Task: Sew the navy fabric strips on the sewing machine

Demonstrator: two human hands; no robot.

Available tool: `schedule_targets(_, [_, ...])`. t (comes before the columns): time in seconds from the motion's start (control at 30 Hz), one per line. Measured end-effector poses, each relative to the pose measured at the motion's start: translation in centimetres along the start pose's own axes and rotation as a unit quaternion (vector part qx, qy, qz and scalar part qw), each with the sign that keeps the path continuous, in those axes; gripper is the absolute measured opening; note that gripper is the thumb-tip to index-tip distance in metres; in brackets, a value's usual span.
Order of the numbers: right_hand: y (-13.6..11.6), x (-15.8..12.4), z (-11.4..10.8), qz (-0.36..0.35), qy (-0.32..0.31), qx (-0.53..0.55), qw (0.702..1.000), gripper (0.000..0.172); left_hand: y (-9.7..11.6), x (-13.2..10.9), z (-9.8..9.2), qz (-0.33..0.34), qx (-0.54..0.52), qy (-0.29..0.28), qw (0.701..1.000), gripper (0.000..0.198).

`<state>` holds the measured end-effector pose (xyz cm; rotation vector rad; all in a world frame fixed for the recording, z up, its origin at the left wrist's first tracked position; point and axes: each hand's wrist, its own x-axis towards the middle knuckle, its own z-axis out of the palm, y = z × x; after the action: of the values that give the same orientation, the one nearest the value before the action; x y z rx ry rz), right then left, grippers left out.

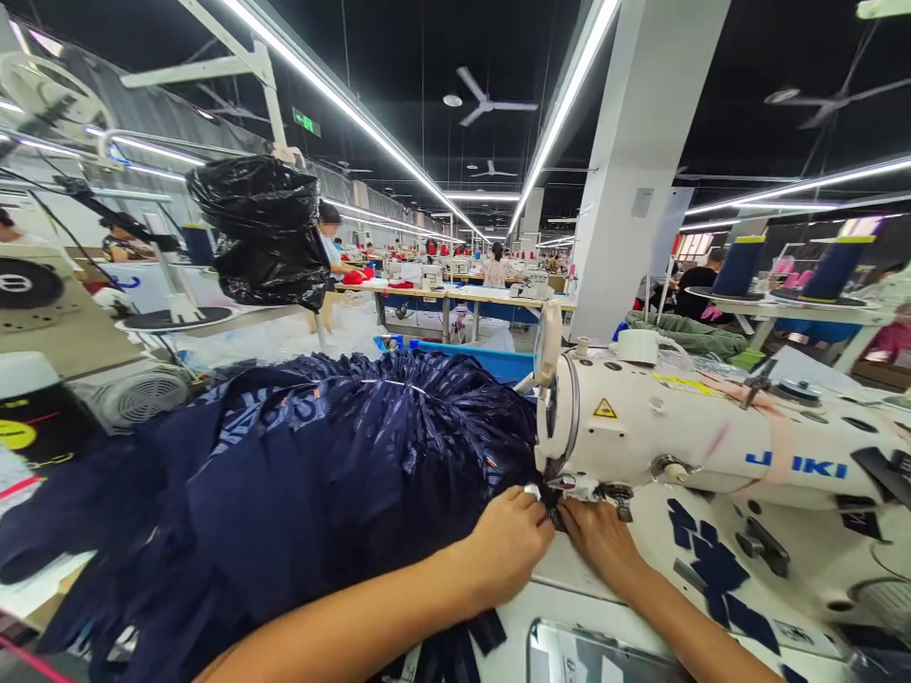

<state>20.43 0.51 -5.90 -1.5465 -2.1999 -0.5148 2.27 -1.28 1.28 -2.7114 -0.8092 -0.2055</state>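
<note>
My left hand [509,543] is closed, its fingers curled on the edge of navy fabric [285,522] beside the sewing machine's needle area. Something small and silvery shows at its fingertips; I cannot make out what it is. My right hand [602,541] comes in from the other side, fingers bent together on the same fabric edge under the machine head. Its fingertips are partly hidden. The white sewing machine [619,417] stands over both hands. A large gathered heap of the navy fabric, with patterned bands, spreads to the left of the needle.
Small navy fabric scraps [715,564] lie on the machine bed at right. A black plastic bag [260,232] hangs on a stand at left. Navy thread cones [740,267] stand on a rack at right. A pillar [641,171] and other workers' tables are beyond.
</note>
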Motion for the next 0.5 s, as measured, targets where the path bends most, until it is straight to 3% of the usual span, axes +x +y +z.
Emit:
schedule_targets(0.03, [0.1, -0.1, 0.2, 0.005, 0.003, -0.003, 1.000, 0.032, -0.4, -1.1, -0.8, -0.004, -0.004, 0.038, 0.999, 0.013])
schedule_targets(0.1, [0.2, -0.1, 0.6, 0.008, 0.005, -0.007, 1.000, 0.031, -2.0, -3.5, -2.4, -0.077, 0.013, 0.118, 0.990, 0.018])
schedule_targets(0.17, [0.3, -0.1, 0.9, -0.001, 0.001, -0.001, 1.000, 0.031, -4.0, -5.4, -3.9, -0.161, 0.034, 0.148, 0.975, 0.024])
schedule_targets(0.23, [0.4, -0.1, 0.9, -0.004, -0.006, 0.006, 1.000, 0.031, -5.4, -6.5, -4.9, -0.191, 0.048, 0.102, 0.975, 0.027])
schedule_targets(0.33, [0.3, -0.1, 0.0, 0.004, -0.020, 0.010, 1.000, 0.030, -5.8, -6.8, -5.3, -0.171, 0.074, 0.012, 0.982, 0.022])
schedule_targets(0.43, [-1.1, -0.6, -2.6, -0.003, -0.040, 0.060, 0.997, 0.030, -4.7, -7.1, -4.4, -0.136, 0.084, -0.021, 0.987, 0.010])
schedule_targets(0.5, [-3.2, -1.2, -4.7, -0.010, -0.054, 0.150, 0.987, 0.032, -4.1, -8.0, -3.4, -0.097, 0.070, -0.022, 0.993, 0.011])
